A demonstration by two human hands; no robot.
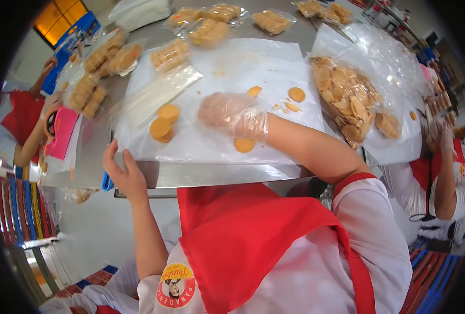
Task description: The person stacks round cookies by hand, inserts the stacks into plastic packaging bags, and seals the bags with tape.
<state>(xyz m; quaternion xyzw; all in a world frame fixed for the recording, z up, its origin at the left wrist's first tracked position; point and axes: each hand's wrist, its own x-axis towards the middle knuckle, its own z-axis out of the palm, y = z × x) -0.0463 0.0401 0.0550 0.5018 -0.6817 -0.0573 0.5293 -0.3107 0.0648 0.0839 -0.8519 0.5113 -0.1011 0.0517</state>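
My right hand (231, 115), in a clear plastic glove, is low over the white paper (274, 57). Its fingers curl down and are blurred, so whether they hold anything is hidden. Round cookies lie close by: one cookie (244, 145) beside the wrist, another cookie (254, 91) beyond the hand. To its left is a small stack of cookies (161, 131). My left hand (126, 175), bare, has its fingers apart at the table's front edge and holds nothing. Flat clear plastic bags (164, 97) lie above the stack.
Bagged cookies (171, 55) and several more packs sit along the back and left. A large bag of loose cookies (345, 97) stands at right. Crumbs lie near a cookie (297, 94). An orange-handled tool (50, 123) lies at left. Co-workers are on both sides.
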